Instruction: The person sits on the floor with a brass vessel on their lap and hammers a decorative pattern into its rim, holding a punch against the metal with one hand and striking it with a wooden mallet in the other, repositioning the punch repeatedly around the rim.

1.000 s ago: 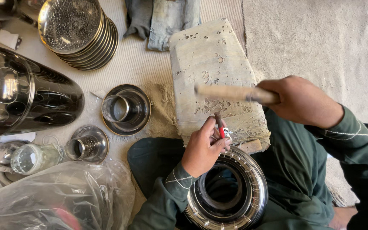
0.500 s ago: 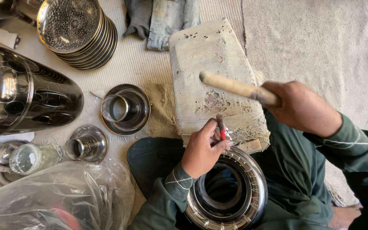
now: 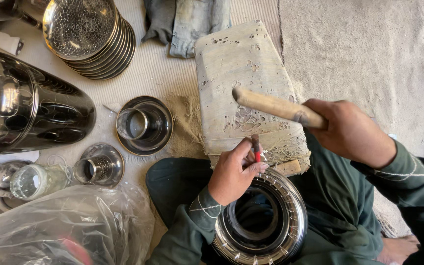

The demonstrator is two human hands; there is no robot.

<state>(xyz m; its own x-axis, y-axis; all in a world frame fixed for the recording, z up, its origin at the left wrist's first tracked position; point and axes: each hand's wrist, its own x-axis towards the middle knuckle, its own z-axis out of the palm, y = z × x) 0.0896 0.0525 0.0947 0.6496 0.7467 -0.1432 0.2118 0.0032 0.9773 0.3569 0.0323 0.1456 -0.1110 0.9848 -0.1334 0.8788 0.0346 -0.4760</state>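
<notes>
Left hand (image 3: 234, 172) pinches a punch (image 3: 255, 147) upright on the block (image 3: 244, 64); right hand (image 3: 352, 130), fingers clamped, holds a mallet (image 3: 276, 105) above it.

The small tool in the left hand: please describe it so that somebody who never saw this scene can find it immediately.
Find the pale, pitted wooden block on the mat. At its near edge, the left hand pinches a short punch upright between its fingertips. It is thin and dark with a red band, unlike the thick wooden handle in the right hand.
</notes>
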